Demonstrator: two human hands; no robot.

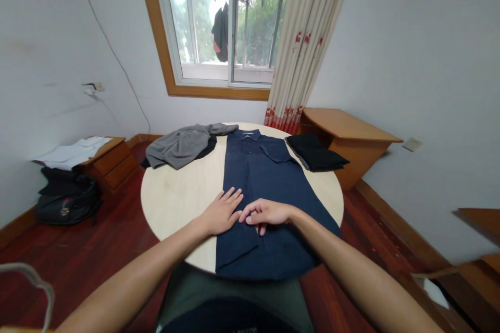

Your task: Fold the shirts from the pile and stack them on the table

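A dark navy collared shirt [273, 187] lies spread over the table, collar toward the window. Its left side is folded inward, with a sleeve lying lengthwise along it. My left hand [223, 212] rests flat on that folded sleeve, fingers spread and pointing away from me. Just to its right, my right hand [265, 213] is over the middle of the shirt. Its fingers are loosely bent and apart with no cloth visible in them, and its fingertips come close to my left thumb. Whether the right fingertips touch the cloth, I cannot tell.
The round pale table [167, 192] also bears a crumpled grey garment [179, 145] at the back left and a folded black garment [315, 151] at the back right. A wooden desk [351, 130] stands behind on the right. A black bag [68, 197] sits on the floor at left.
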